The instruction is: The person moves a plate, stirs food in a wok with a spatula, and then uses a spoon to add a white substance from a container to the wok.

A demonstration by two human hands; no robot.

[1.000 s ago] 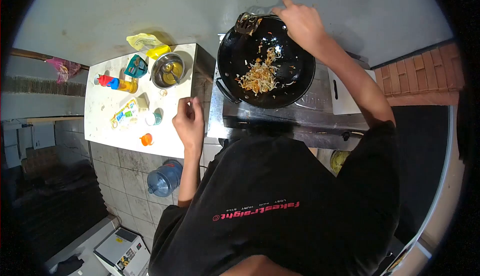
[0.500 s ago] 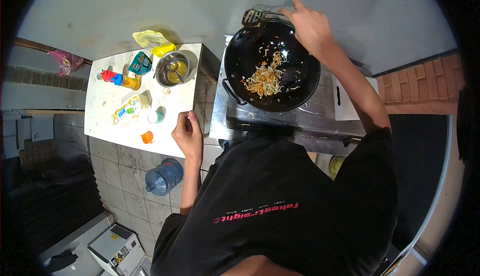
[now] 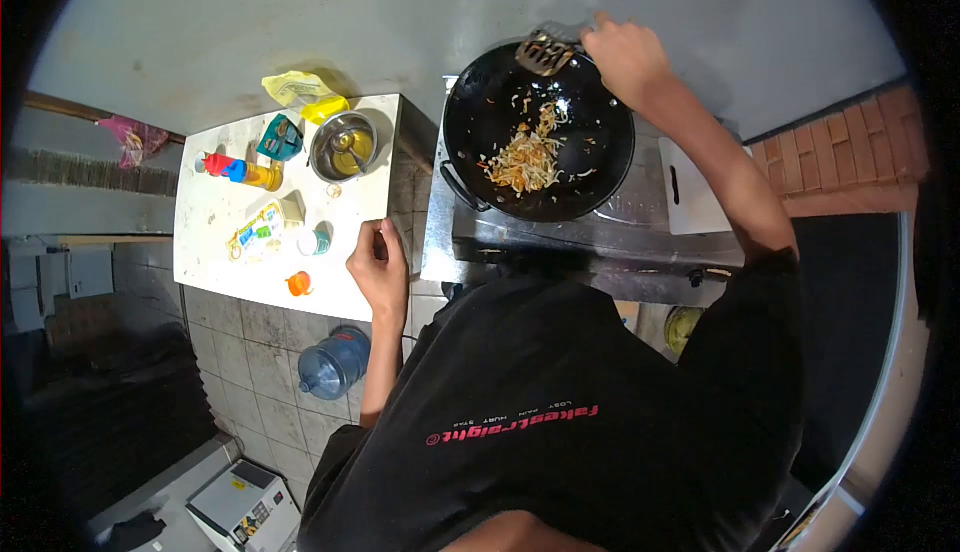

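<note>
Right hand (image 3: 628,55) is closed around the handle of the slotted metal spatula (image 3: 545,52), and the blade has slid rightward along the far rim of the round black wok (image 3: 468,117). It's clear of the fried noodles (image 3: 525,157) heaped mid-pan, so they sit unstirred. Left hand (image 3: 380,270), loosely curled and empty, stays at the white table (image 3: 210,242) edge, with the steel bowl (image 3: 345,147) beyond.

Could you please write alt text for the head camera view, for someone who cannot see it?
Seen from above, a person's right hand holds a slotted spatula at the far rim of a black wok of noodles. The left hand rests at the edge of a white table bearing a metal bowl.
</note>
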